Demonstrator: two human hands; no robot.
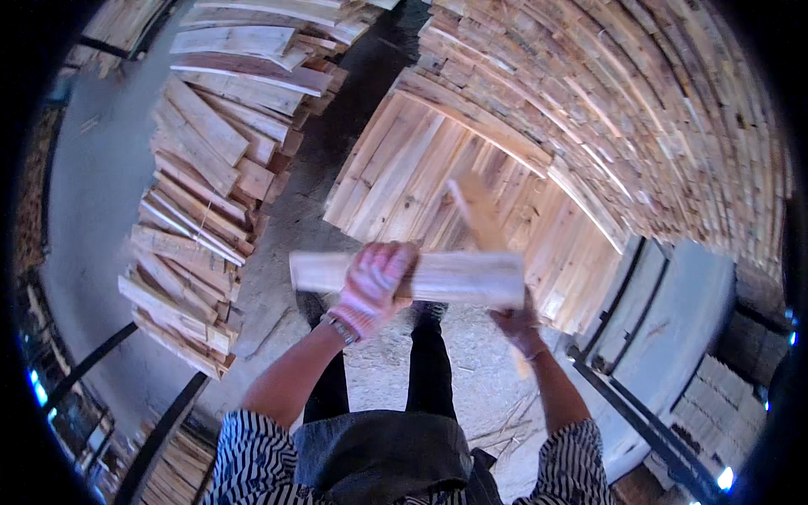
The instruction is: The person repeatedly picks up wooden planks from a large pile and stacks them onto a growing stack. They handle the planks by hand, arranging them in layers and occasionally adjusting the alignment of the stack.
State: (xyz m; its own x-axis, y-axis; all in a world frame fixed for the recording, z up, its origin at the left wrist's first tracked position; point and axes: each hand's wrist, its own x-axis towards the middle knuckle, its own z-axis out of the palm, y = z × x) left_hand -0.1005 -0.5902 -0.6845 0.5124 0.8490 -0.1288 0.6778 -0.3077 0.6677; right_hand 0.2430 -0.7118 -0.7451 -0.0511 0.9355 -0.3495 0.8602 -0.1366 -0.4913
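Observation:
A short pale board is held level across in front of me. My left hand, in a pink-and-white glove, wraps around it left of its middle. A narrower brown board slants behind it, its far end over the flat boards. My right hand, blurred, is closed below the pale board's right end, around the narrower board, which seems to show again beneath the hand. The pale board hides the narrower one's middle. Whether my right fingers also touch the pale board is unclear.
Ahead lies a low layer of flat boards, with a tall stack of boards behind it. An untidy pile of boards runs along the left. Metal rails stand at right. Wood scraps litter the floor.

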